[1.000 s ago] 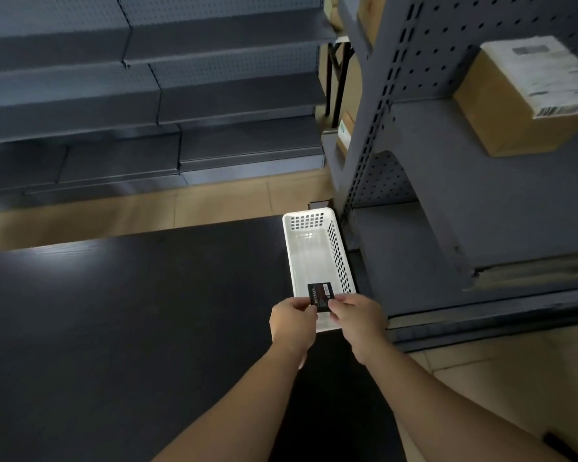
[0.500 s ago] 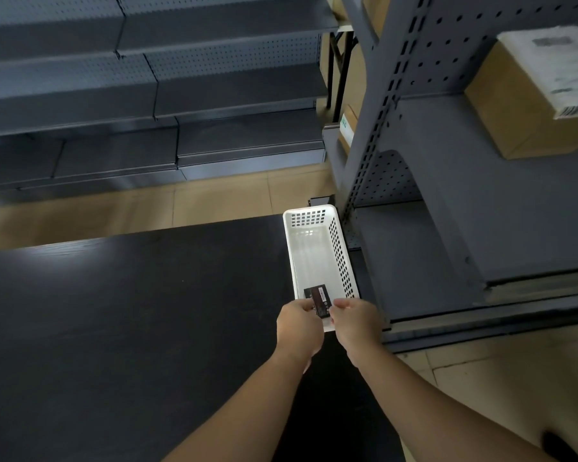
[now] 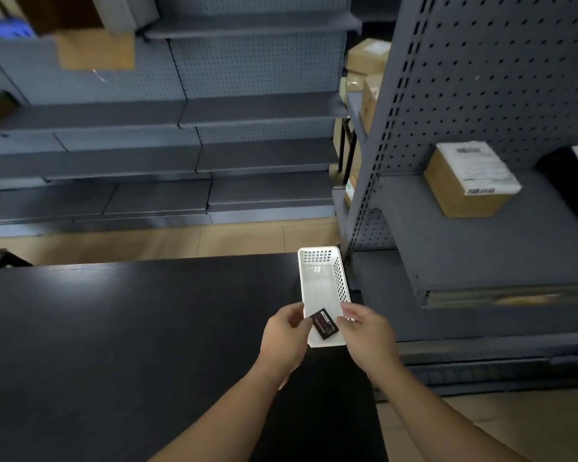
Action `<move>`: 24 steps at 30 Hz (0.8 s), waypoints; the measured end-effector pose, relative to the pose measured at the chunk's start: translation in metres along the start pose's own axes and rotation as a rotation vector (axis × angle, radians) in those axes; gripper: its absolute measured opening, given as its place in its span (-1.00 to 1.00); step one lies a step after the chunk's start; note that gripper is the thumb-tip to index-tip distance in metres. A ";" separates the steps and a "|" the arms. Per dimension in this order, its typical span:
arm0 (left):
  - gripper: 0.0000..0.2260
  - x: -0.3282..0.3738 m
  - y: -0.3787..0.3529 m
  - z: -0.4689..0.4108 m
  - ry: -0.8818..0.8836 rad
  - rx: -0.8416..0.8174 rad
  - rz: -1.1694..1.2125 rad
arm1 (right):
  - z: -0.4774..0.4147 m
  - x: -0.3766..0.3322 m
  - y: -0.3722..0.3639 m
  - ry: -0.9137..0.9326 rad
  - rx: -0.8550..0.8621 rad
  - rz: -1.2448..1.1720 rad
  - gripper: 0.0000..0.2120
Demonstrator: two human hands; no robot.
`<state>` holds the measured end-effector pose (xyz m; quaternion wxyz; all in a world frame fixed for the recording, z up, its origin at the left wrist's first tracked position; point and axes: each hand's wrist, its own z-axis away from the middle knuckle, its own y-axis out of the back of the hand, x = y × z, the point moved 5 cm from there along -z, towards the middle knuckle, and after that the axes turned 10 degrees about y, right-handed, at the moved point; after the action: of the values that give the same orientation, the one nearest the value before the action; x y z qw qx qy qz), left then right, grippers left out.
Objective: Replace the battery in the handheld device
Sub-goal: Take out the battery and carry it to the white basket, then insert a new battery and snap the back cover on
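Head view: battery (image 3: 324, 323) is pinched at one corner by left hand (image 3: 286, 341) over white basket (image 3: 324, 288); right hand (image 3: 369, 335) fingers loosely open, holding nothing. No device is seen, so swap is judged early or unclear; fitting is likely left.

The single head-worn camera looks forward and steeply down (wide-angle, bowing the edges) over a dark table (image 3: 121, 328) toward grey shelving (image 3: 214, 155) beyond.

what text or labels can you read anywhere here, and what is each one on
No text here is legible.
Small black flat battery: pale print on its face, too small to read.
Brown cardboard box on the grey shelf: white shipping label with a barcode, blurred.
Cardboard boxes further back: labels unreadable.
White perforated plastic basket: no markings visible.
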<state>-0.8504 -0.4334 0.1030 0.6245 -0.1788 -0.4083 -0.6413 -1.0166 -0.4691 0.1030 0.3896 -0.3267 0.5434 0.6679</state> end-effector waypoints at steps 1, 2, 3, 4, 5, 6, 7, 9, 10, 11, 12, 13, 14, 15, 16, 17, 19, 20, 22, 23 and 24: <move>-0.79 0.002 0.010 0.009 -0.004 0.027 0.001 | 0.005 -0.010 -0.001 0.027 -0.015 0.004 -0.68; -0.78 0.001 0.019 0.016 0.000 0.052 -0.002 | 0.010 -0.018 -0.004 0.053 -0.036 0.014 -0.68; -0.72 0.000 0.029 0.022 -0.011 0.080 -0.003 | 0.014 -0.027 -0.010 0.080 -0.064 0.023 -0.68; -0.65 -0.004 0.040 0.029 -0.001 0.104 -0.014 | 0.019 -0.037 -0.016 0.106 -0.097 0.038 -0.68; -0.61 -0.007 0.053 0.035 -0.001 0.136 -0.017 | 0.023 -0.046 -0.025 0.138 -0.134 0.068 -0.68; -0.60 -0.012 0.067 0.040 0.003 0.163 -0.030 | 0.027 -0.055 -0.038 0.171 -0.183 0.113 -0.67; -0.60 -0.021 0.082 0.046 0.007 0.192 -0.044 | 0.031 -0.062 -0.052 0.203 -0.240 0.169 -0.66; -0.61 -0.041 0.111 0.056 0.029 0.246 -0.084 | 0.043 -0.075 -0.085 0.251 -0.377 0.281 -0.60; -0.62 -0.054 0.127 0.063 0.050 0.277 -0.105 | 0.052 -0.082 -0.103 0.278 -0.450 0.332 -0.58; -0.63 -0.068 0.144 0.072 0.069 0.307 -0.120 | 0.063 -0.089 -0.121 0.315 -0.516 0.381 -0.56; -0.63 -0.083 0.161 0.081 0.099 0.337 -0.134 | 0.074 -0.097 -0.140 0.350 -0.577 0.422 -0.55; -0.64 -0.098 0.178 0.092 0.127 0.360 -0.149 | 0.088 -0.105 -0.159 0.377 -0.633 0.447 -0.53; -0.65 -0.113 0.195 0.105 0.152 0.379 -0.167 | 0.103 -0.113 -0.178 0.396 -0.683 0.462 -0.52; -0.65 -0.128 0.212 0.117 0.168 0.397 -0.189 | 0.119 -0.121 -0.197 0.416 -0.725 0.471 -0.51; -0.65 -0.143 0.229 0.129 0.184 0.418 -0.213 | 0.136 -0.128 -0.216 0.438 -0.763 0.479 -0.50; -0.65 -0.160 0.247 0.141 0.198 0.443 -0.231 | 0.153 -0.136 -0.235 0.461 -0.799 0.486 -0.50; -0.65 -0.193 0.282 0.168 0.230 0.501 -0.258 | 0.192 -0.153 -0.273 0.517 -0.872 0.508 -0.50; -0.65 -0.210 0.299 0.183 0.245 0.527 -0.271 | 0.212 -0.161 -0.291 0.550 -0.903 0.520 -0.50; -0.65 -0.244 0.332 0.213 0.271 0.561 -0.296 | 0.252 -0.176 -0.328 0.616 -0.950 0.548 -0.50; -0.65 -0.261 0.348 0.227 0.281 0.571 -0.315 | 0.272 -0.183 -0.346 0.646 -0.968 0.564 -0.49; -0.66 -0.278 0.365 0.240 0.295 0.580 -0.334 | 0.291 -0.189 -0.364 0.675 -0.987 0.581 -0.49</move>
<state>-0.5288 -0.0307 0.1519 0.5879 0.1695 -0.5023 -0.6110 -0.6099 -0.1761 0.1512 -0.1931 -0.4982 0.3319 0.7774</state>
